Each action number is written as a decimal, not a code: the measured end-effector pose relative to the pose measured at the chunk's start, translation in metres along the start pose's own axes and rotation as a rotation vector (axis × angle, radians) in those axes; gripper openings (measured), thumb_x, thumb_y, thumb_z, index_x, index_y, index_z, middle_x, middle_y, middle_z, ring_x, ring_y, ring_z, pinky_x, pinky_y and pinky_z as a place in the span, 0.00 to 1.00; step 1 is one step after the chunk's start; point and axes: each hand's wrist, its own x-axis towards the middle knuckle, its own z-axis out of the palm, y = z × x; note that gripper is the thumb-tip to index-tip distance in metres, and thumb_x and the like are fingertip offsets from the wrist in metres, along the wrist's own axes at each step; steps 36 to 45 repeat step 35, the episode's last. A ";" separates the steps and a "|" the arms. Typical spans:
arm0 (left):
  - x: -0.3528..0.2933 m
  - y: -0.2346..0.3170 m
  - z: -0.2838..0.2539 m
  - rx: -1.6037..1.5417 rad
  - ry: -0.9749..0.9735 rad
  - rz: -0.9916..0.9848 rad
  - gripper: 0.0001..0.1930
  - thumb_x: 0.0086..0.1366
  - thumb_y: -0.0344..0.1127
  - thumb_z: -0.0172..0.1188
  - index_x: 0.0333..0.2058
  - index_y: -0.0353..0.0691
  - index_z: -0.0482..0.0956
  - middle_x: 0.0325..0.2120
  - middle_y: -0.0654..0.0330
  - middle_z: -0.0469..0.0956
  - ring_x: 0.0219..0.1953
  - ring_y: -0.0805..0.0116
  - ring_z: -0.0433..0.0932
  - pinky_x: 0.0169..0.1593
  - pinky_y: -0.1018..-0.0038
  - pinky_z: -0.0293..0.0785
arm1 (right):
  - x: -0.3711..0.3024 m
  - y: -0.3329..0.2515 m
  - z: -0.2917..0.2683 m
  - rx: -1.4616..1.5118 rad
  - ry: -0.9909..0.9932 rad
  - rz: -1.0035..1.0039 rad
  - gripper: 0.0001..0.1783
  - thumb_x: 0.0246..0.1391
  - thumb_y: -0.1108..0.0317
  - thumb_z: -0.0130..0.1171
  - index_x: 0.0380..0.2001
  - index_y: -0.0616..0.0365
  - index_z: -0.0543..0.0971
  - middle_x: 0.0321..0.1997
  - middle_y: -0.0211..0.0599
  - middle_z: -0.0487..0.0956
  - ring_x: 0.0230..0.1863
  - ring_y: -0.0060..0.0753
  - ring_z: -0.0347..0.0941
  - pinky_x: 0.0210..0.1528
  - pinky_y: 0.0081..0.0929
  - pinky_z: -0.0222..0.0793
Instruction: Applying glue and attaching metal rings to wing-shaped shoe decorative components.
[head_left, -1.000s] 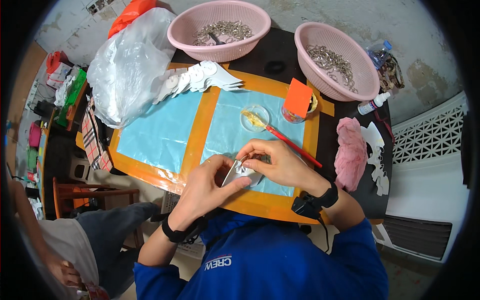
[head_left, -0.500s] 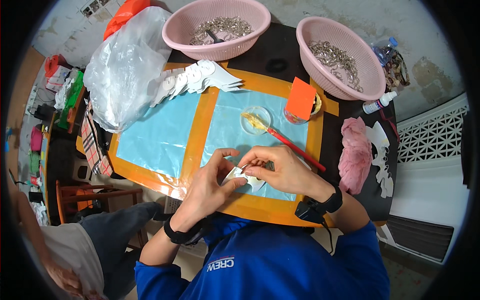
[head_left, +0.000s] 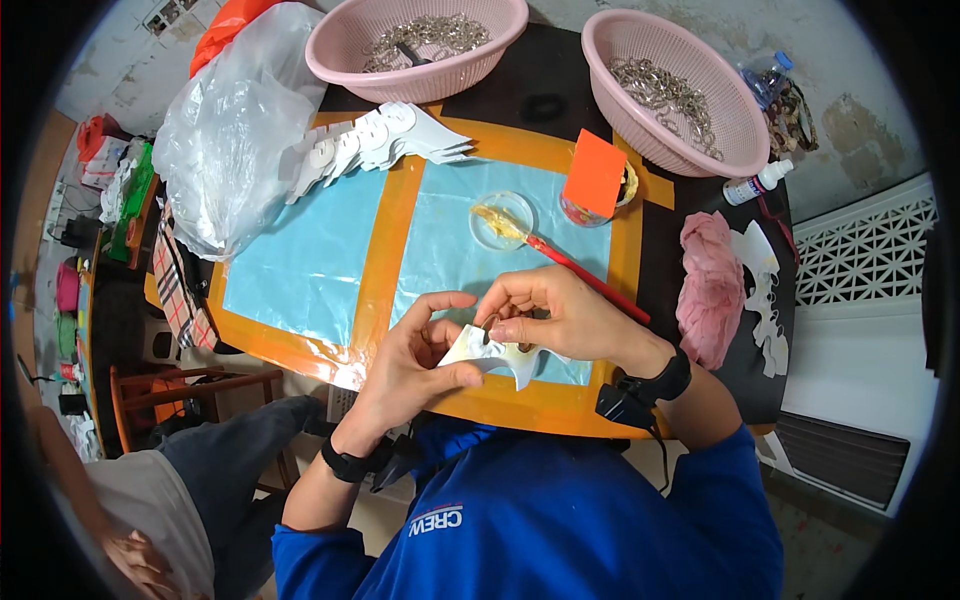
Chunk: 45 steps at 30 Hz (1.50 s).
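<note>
While the left hand [head_left: 415, 365] pinches the lower edge of a white shaped card [head_left: 497, 355] between thumb and fingers, the right hand [head_left: 560, 315] curls over its top, fingertips pressed together on what looks like a small metal ring at the card — the exact piece is too small to make out. The card is held just above the near orange border of the blue work mat [head_left: 300, 270], close to the person's chest.

Beyond the hands sit a shallow clear dish [head_left: 500, 220] with yellowish glue and a red-handled brush [head_left: 585, 275] resting from it toward the right wrist. A stack of matching white cards [head_left: 375, 145] fans out at the mat's far edge, and 2 pink baskets [head_left: 420, 45] of metal pieces stand behind, beside a bulky clear plastic bag [head_left: 235, 125].

The risks look modest but real: the card is thin, so a hard squeeze from either hand could crease it, and the small metal part could slip from the fingertips and drop to the mat or lap. The right forearm also hovers near the brush handle — a careless sweep might knock it and smear glue.
</note>
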 end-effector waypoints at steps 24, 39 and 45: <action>-0.004 0.029 0.001 0.379 -0.071 -0.124 0.29 0.63 0.28 0.74 0.60 0.37 0.73 0.39 0.66 0.75 0.43 0.78 0.75 0.48 0.77 0.74 | -0.009 -0.015 0.002 -0.450 -0.105 -0.025 0.25 0.54 0.75 0.66 0.56 0.58 0.73 0.38 0.40 0.84 0.36 0.33 0.83 0.40 0.32 0.77; 0.008 0.020 0.005 0.241 -0.003 -0.194 0.31 0.62 0.30 0.76 0.63 0.43 0.74 0.38 0.65 0.77 0.33 0.76 0.83 0.35 0.82 0.76 | -0.018 -0.005 0.006 -0.391 0.031 -0.128 0.24 0.55 0.77 0.67 0.55 0.59 0.74 0.37 0.37 0.83 0.37 0.30 0.82 0.41 0.29 0.78; 0.008 0.020 0.005 0.241 -0.003 -0.194 0.31 0.62 0.30 0.76 0.63 0.43 0.74 0.38 0.65 0.77 0.33 0.76 0.83 0.35 0.82 0.76 | -0.018 -0.005 0.006 -0.391 0.031 -0.128 0.24 0.55 0.77 0.67 0.55 0.59 0.74 0.37 0.37 0.83 0.37 0.30 0.82 0.41 0.29 0.78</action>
